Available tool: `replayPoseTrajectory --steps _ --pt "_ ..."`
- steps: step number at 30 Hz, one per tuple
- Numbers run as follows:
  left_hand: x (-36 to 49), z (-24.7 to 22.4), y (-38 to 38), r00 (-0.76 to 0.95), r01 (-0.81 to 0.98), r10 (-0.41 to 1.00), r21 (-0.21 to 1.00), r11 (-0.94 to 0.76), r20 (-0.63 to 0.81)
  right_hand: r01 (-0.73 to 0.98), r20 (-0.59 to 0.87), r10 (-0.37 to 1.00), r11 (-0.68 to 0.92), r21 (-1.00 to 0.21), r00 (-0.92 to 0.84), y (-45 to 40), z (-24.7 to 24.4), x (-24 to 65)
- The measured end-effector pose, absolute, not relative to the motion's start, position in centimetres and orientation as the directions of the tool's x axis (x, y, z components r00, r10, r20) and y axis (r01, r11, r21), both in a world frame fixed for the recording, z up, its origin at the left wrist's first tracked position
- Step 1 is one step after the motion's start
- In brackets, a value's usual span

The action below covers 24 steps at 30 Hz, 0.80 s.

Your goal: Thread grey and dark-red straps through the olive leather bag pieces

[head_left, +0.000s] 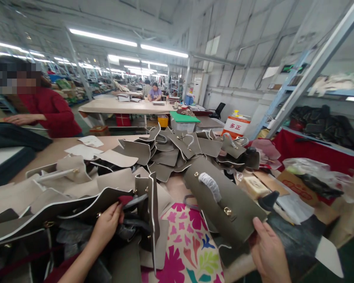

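Observation:
My right hand (268,247) grips the lower right corner of an olive-grey leather bag (224,196), thumb on top. The bag has a wrapped handle and a gold clasp and is tilted over the table. My left hand (110,220) is closed, its fingers pinched on a small dark red piece (125,199) by the edge of another grey bag panel (85,206) at the left. Between my hands lies a colourful floral-patterned cloth (184,243).
Olive-grey bag pieces (165,157) heap up ahead, with beige bag parts (85,181) at the left. A person in red (57,110) works at the far left. A cardboard box (297,188) and papers lie at the right.

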State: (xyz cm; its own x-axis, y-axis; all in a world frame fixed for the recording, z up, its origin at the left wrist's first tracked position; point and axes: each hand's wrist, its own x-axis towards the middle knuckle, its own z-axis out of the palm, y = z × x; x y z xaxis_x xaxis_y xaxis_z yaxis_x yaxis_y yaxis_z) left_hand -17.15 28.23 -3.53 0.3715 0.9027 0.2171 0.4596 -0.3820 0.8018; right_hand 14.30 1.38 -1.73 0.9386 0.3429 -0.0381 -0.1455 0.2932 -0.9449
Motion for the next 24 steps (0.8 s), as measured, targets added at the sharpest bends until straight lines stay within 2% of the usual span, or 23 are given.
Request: replayPoseTrajectory --steps 3,5,12,14,16,18,20,24 --pt "-17.1 -3.4 27.8 0.386 0.38 0.905 0.864 -0.331 0.177 -0.27 -0.125 0.44 0.283 -0.92 0.889 3.6 -2.3 11.1" --pt "-16.9 -3.4 27.6 0.386 0.333 0.908 0.894 -0.299 0.16 -0.238 -0.091 0.477 0.257 -0.936 0.874 5.4 -2.0 9.2" --pt "-16.5 -3.9 27.5 0.337 0.271 0.931 0.933 -0.238 0.14 0.215 0.296 0.55 0.208 -0.954 0.781 11.0 0.3 3.4" --pt "-16.5 -3.9 27.4 0.332 0.228 0.934 0.95 -0.214 0.13 0.417 0.452 0.597 0.207 -0.885 0.663 12.5 0.1 1.8" --pt "-16.5 -3.9 27.4 0.316 0.177 0.94 0.965 -0.191 0.128 0.59 0.607 0.662 0.296 -0.751 0.44 14.2 -1.2 0.7" --pt "-16.6 -3.9 27.5 0.292 0.119 0.948 0.979 -0.168 0.127 0.665 0.683 0.683 0.388 -0.638 0.258 15.6 -3.4 0.2" --pt "-16.7 -4.0 27.5 0.277 0.057 0.954 0.989 -0.137 0.116 0.671 0.673 0.704 0.387 -0.632 0.228 16.4 -6.0 0.1" --pt "-16.6 -4.3 27.8 0.299 -0.064 0.952 0.997 -0.048 0.065 0.558 0.443 0.843 0.218 -0.801 0.305 15.9 -9.8 0.1"
